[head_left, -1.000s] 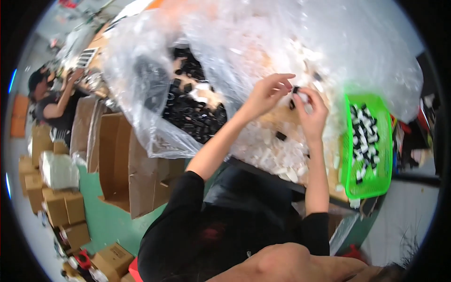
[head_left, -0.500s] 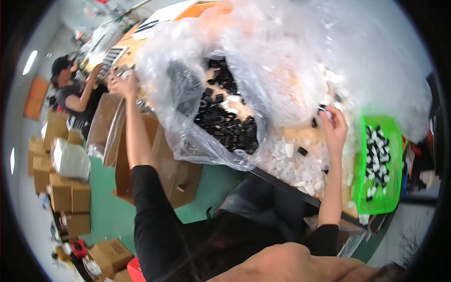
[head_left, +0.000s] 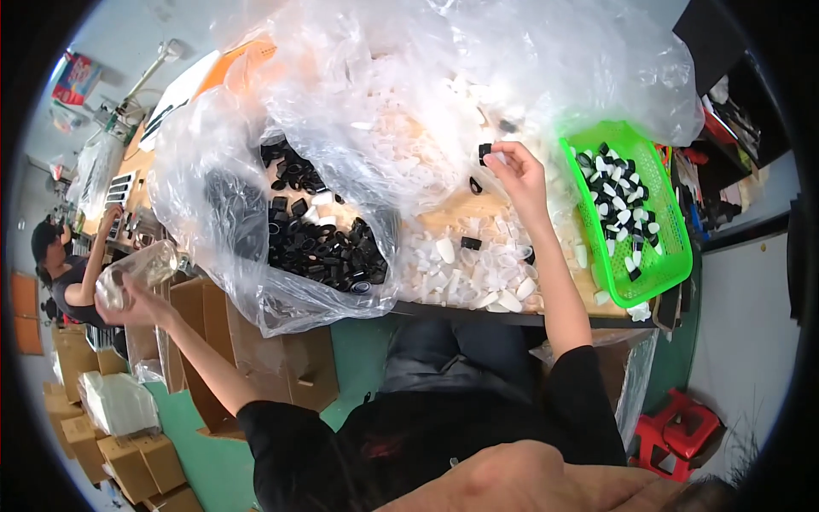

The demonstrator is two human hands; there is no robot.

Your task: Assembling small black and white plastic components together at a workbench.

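Observation:
My right hand (head_left: 515,171) is raised over the wooden table (head_left: 452,218) and pinches a small black plastic piece (head_left: 485,151) at its fingertips. Loose white plastic parts (head_left: 465,277) lie under it. My left hand (head_left: 136,299) is stretched far out to the left, off the table, and holds a crumpled clear plastic bag (head_left: 141,269) above open cardboard boxes (head_left: 256,358). A large clear bag of black plastic parts (head_left: 320,247) lies between my two arms.
A green basket (head_left: 674,256) with black-and-white assembled pieces stands at the table's right end. More big clear bags are heaped at the back. Another person (head_left: 64,273) works at the far left. Stacked cartons (head_left: 111,444) and a red stool (head_left: 682,435) stand on the green floor.
My left hand has left the table and swung far out and down to the left, now holding a clear bag over the boxes. My right hand stayed over the white parts with the black piece.

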